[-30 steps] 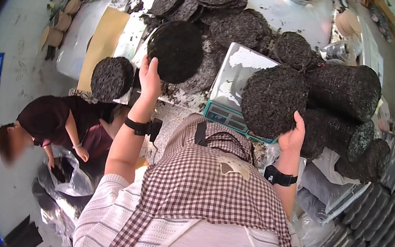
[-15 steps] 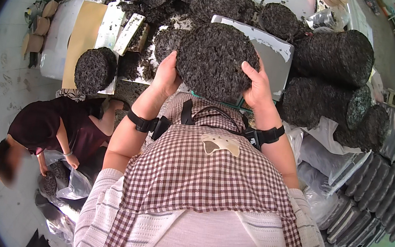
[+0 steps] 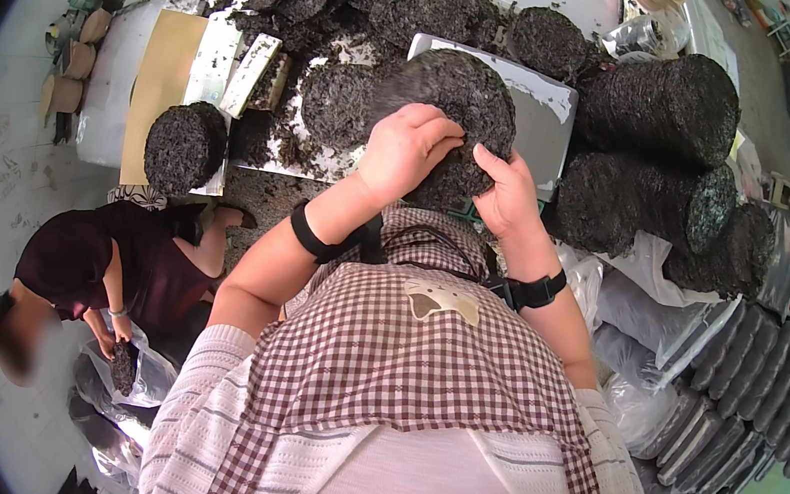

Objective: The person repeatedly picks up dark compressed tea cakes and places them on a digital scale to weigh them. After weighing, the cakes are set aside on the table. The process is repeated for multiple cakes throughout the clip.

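Observation:
A round, dark dried seaweed cake [image 3: 473,86] is held up in front of my apron, above the grey scale-like tray. My right hand [image 3: 511,198] grips its lower right edge, thumb on the near face. Across the cake's lower left face lies my left hand [image 3: 406,153], its fingertips pinched together near the right thumb; anything between them is too small to make out. The cake's upper left edge is smeared by motion. Just left of it, another seaweed cake [image 3: 334,102] rests on the crumb-strewn table.
Thick stacks of seaweed cakes [image 3: 658,102] stand at the right, with more piled at the back. A small stack [image 3: 185,147] sits on cardboard at the left. Bagged dark rolls [image 3: 752,368] fill the lower right. A person [image 3: 111,253] handles a plastic bag at lower left.
My left hand has left the cake's left edge and moved right onto its face, fingers pinched. My right hand still holds the edge. The other person's hands now hold a dark piece by the bag.

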A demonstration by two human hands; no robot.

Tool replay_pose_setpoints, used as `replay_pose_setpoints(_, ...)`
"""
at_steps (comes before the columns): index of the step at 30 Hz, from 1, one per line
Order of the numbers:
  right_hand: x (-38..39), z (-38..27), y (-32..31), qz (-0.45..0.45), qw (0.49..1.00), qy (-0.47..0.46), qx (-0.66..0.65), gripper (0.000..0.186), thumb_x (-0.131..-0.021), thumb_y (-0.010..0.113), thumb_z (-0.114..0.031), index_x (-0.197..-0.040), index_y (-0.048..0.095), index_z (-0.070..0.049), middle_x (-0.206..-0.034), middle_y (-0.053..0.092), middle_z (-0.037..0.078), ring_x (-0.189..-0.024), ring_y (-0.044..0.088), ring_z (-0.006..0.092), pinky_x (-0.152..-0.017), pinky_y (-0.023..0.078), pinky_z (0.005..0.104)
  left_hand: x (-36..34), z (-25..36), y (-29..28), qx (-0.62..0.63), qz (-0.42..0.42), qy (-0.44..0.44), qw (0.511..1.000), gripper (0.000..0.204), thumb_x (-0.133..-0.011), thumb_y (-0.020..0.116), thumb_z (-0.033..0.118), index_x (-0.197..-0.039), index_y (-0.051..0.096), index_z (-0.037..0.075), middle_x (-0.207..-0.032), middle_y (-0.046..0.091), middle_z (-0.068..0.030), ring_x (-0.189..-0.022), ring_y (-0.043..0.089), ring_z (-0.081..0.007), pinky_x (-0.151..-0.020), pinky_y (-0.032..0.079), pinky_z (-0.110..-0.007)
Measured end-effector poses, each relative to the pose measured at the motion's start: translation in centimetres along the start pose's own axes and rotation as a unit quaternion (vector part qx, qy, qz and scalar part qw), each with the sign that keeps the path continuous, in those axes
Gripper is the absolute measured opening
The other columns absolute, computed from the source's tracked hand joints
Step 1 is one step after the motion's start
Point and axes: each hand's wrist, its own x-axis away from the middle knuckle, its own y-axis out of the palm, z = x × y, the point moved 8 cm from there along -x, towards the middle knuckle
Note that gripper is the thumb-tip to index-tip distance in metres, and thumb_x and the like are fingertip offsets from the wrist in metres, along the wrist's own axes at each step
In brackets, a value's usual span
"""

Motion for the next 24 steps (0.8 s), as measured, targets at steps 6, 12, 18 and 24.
replay_pose_setpoints(6, 0.1, 1.1, -1.5, 0.017, 0.999, 0.044, -0.012, 0.043, -0.098, 0.059, 0.003, -0.14, 0.051, 0.005, -0.133, 0.063, 0.016, -0.12, 0.065, 0.0284, -0.105, 0.054, 0.044, -0.1, -0.2, 1.9, -0.064, -0.098, 0.016, 0.993, 0.012, -0.084, 0.077, 0.009, -0.094, 0.071, 0.01, -0.09, 0.067, -0.0055, -0.085, 0.067, -0.0281, -0.075, 0.057, -0.041)
replay_pose_setpoints(12, 0.4, -1.2, -1.0, 0.005, 0.999, 0.011, 0.03, 0.043, -0.099, 0.056, 0.003, -0.141, 0.049, 0.005, -0.136, 0.062, 0.016, -0.121, 0.065, 0.0272, -0.103, 0.055, 0.0435, -0.4, -3.1, -0.4, 0.456, -0.012, -0.169, 0.874, 0.007, -0.107, 0.054, 0.007, -0.102, 0.058, 0.008, -0.096, 0.062, -0.0048, -0.084, 0.06, -0.0181, -0.079, 0.053, -0.035)
replay_pose_setpoints(18, 3.1, -6.5, 5.0, -0.102, 0.648, -0.362, 0.662, 0.064, -0.085, 0.058, 0.008, -0.148, 0.052, -0.002, -0.151, 0.056, 0.017, -0.139, 0.054, 0.0341, -0.119, 0.041, 0.0477, 11.3, -12.1, -3.3, 0.462, 0.022, -0.392, 0.796, 0.01, -0.109, 0.049, 0.008, -0.101, 0.054, 0.008, -0.09, 0.062, -0.0031, -0.076, 0.063, -0.0142, -0.07, 0.054, -0.031)
replay_pose_setpoints(24, 4.4, -4.2, 1.7, -0.086, 0.535, -0.275, 0.794, 0.062, -0.087, 0.076, -0.015, -0.144, 0.056, -0.004, -0.157, 0.049, 0.017, -0.149, 0.042, 0.0345, -0.124, 0.029, 0.0552, 31.7, -20.9, -2.7, -0.179, -0.227, -0.366, 0.884, 0.011, -0.096, 0.061, 0.017, -0.1, 0.066, 0.008, -0.099, 0.07, -0.0207, -0.091, 0.068, -0.0427, -0.078, 0.056, -0.051)
